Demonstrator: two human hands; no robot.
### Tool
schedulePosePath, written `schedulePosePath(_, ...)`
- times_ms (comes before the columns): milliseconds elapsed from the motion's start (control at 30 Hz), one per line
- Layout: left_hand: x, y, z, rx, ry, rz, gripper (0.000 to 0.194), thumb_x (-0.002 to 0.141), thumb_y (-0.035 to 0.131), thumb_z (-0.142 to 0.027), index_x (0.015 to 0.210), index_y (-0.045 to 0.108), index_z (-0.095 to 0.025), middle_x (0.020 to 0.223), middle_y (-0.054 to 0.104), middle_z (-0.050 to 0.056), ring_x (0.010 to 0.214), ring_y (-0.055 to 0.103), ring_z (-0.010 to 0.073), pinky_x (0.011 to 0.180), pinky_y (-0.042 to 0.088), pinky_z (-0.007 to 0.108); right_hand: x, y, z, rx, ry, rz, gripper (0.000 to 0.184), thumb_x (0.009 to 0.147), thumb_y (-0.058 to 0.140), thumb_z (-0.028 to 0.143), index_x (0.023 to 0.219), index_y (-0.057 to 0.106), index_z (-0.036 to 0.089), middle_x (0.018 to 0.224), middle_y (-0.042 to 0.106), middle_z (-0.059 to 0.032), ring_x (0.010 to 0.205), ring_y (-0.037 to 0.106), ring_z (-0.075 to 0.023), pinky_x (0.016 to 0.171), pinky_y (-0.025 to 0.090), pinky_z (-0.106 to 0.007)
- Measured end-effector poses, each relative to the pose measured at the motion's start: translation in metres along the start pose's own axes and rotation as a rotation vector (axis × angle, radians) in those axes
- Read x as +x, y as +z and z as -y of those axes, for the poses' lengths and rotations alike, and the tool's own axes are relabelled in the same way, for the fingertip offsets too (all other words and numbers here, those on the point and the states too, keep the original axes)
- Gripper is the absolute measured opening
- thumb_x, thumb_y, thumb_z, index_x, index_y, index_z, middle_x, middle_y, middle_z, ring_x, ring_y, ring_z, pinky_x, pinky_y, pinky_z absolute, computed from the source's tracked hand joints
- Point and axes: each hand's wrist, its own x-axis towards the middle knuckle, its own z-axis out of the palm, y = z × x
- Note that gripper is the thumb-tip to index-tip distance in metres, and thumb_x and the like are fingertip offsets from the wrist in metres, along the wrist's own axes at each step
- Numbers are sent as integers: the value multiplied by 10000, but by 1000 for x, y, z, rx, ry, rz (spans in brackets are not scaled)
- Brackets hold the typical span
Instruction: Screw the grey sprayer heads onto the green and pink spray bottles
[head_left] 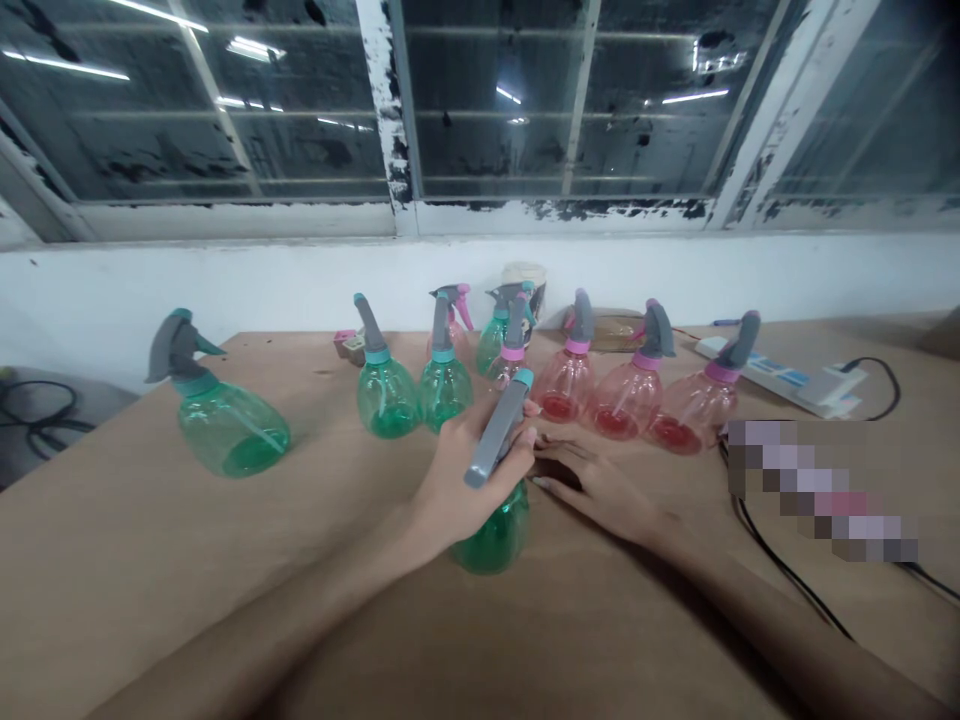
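Observation:
My left hand [457,470] is wrapped round the neck of a green spray bottle [495,535] with a grey trigger head, which stands on the brown table [225,560] in front of me. My right hand [600,485] lies just right of that bottle, fingers stretched toward it and close to its neck; whether they touch it I cannot tell. Behind stand more spray bottles: a green one at the left [225,425], green ones in the middle [386,395], and pink ones at the right [626,395].
A white wall and a window with peeling frames run along the far edge. A white power strip [787,375] and black cables [780,565] lie at the right. A paper cup [525,275] and a small box [347,345] stand at the back.

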Motion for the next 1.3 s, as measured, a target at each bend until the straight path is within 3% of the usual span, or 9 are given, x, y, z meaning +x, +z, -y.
schedulePosePath(433,0,0,-1,7,-14,-10,191,805,475,-207,992,517,-192,723,577,-9,643,556,119,663,468,265,0,0,-1,14,0,9,373,864,457,380,1210,497,246,1242,540,-59,1189,454,-213,1022,355,-426)
schedulePosePath(667,2,-5,-6,69,25,21,73,796,466,-205,794,537,-192,656,556,-16,581,527,112,568,434,242,0,2,-2,9,23,15,382,862,462,387,1208,495,229,1242,540,-65,1190,454,-203,1027,353,-415)
schedulePosePath(867,0,-5,-6,97,-1,2,155,819,470,-259,686,498,-184,571,487,-33,517,467,96,507,387,226,0,1,0,2,13,3,392,863,459,386,1222,487,229,1241,541,-70,1190,455,-207,1025,354,-420)
schedulePosePath(1000,0,-4,-4,29,-41,7,127,830,476,-296,864,531,-186,654,543,-24,562,505,102,565,421,237,0,-1,2,2,17,-11,374,861,464,374,1206,501,236,1231,549,-66,1188,459,-210,1022,355,-426)
schedulePosePath(1200,-5,-2,-3,16,-127,-70,374,779,562,-369,1095,447,-204,683,567,-12,617,558,152,580,457,277,0,-2,1,21,21,-6,374,856,468,376,1188,514,212,1236,546,-78,1190,455,-209,1022,352,-419)
schedulePosePath(1300,-9,0,-5,30,-127,-96,474,752,594,-369,1152,388,-219,881,608,42,765,602,191,635,481,304,0,-2,1,28,18,0,379,857,465,380,1190,512,206,1242,540,-83,1195,450,-207,1025,349,-409)
